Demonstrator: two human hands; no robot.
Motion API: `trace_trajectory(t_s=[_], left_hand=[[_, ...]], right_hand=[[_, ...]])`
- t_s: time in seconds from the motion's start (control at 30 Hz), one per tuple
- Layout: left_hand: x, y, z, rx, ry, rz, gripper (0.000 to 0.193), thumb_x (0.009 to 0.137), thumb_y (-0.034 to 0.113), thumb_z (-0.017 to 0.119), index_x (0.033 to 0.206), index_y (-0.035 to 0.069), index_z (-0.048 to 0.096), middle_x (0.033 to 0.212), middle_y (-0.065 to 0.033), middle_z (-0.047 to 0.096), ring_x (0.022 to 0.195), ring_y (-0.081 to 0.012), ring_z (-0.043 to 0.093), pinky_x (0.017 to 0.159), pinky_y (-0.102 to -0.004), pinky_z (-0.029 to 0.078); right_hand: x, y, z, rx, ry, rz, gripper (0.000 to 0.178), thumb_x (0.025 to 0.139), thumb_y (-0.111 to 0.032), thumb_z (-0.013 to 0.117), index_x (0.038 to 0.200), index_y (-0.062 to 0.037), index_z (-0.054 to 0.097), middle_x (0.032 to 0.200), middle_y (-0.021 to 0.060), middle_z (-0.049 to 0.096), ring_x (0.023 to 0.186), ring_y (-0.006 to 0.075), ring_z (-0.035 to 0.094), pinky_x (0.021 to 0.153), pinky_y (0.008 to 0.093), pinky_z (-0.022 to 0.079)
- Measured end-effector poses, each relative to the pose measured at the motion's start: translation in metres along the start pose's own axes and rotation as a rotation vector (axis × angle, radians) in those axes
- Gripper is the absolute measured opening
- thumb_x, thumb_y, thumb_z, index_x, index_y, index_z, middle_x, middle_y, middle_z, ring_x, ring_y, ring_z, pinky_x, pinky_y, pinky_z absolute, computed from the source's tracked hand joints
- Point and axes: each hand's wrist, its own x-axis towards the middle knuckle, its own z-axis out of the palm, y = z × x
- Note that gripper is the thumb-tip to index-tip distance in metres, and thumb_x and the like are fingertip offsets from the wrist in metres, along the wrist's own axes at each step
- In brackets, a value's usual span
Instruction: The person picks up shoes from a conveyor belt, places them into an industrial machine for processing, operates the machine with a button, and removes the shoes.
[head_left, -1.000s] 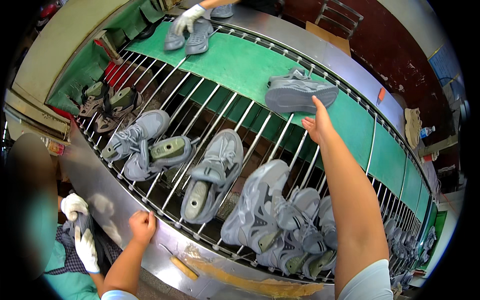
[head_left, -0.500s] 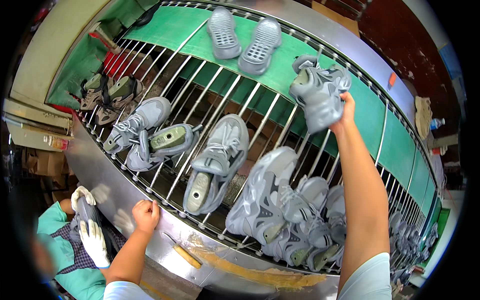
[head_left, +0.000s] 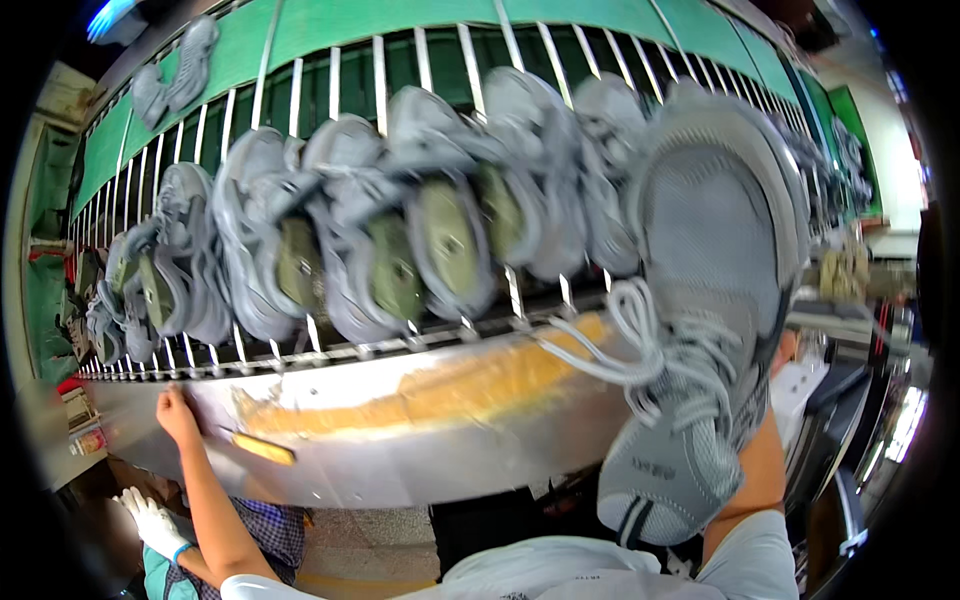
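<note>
A grey lace-up sneaker (head_left: 705,220) fills the right side of the view, held up close with its toe toward the rack and its pale laces hanging loose. Behind it, my right hand (head_left: 785,350) grips it; most of the fingers are hidden by the shoe. On the left, my left hand (head_left: 175,415) is a closed fist at the metal ledge (head_left: 400,470), with nothing visible in it. Beside that fist lies a thin-shafted tool with a yellow handle (head_left: 262,447). Several grey sneakers (head_left: 345,220) with green lasts (head_left: 447,235) inside stand in a row on the metal-bar rack (head_left: 380,85).
Brown tape (head_left: 430,392) covers part of the ledge. Two grey soles (head_left: 180,75) rest on the green band (head_left: 330,20) beyond the bars. At lower left is a co-worker's white-gloved hand (head_left: 150,525), near my left forearm. More shoes stand at far right.
The view has turned to the right along the rack. My right hand has brought the sneaker from over the green band to close in front of me. My left hand stays fisted at the ledge.
</note>
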Motion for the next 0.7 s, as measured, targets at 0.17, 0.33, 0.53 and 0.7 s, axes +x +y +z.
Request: trace_trajectory(t_s=[0.17,0.33,0.53,0.7], left_hand=[[-0.134,0.154,0.018,-0.532,0.042,0.029,0.042,0.095,0.022,0.056,0.059,0.012,0.036,0.057,0.0076,0.031,0.052,-0.0034,0.026,0.047,-0.0239,0.020],[-0.384,0.274,0.080,-0.662,-0.274,0.106,0.040,0.092,0.012,0.057,0.059,0.011,0.034,0.058,0.0067,0.031,0.055,-0.0040,0.027,0.048,-0.0245,0.021],[-0.553,0.395,0.127,-0.748,-0.914,0.464,0.041,0.089,0.017,0.060,0.055,0.006,0.040,0.054,0.0034,0.039,0.052,-0.0064,0.032,0.049,-0.0257,0.025],[-0.568,0.440,0.210,-0.664,-0.898,0.538,0.037,0.085,0.017,0.060,0.055,0.005,0.042,0.052,0.0005,0.041,0.049,-0.0093,0.033,0.047,-0.0302,0.027]], right_hand=[[-0.254,0.022,-0.104,0.066,0.156,-0.264,0.070,0.065,-0.024,0.055,0.130,0.0011,0.045,0.120,0.0199,0.057,0.104,0.0350,0.058,0.089,0.0450,0.049],[-0.478,0.075,-0.196,0.209,0.267,-0.559,0.073,0.064,-0.022,0.055,0.132,0.0012,0.044,0.122,0.0201,0.056,0.105,0.0349,0.058,0.089,0.0449,0.049],[-0.708,0.149,-0.253,0.257,0.451,-1.093,0.075,0.063,-0.021,0.056,0.134,0.0013,0.042,0.123,0.0202,0.055,0.106,0.0348,0.057,0.090,0.0448,0.049],[-0.840,0.089,-0.258,-0.524,1.333,-1.517,0.096,0.055,-0.024,0.064,0.144,-0.0079,0.034,0.127,0.0165,0.053,0.109,0.0270,0.057,0.092,0.0350,0.046]])
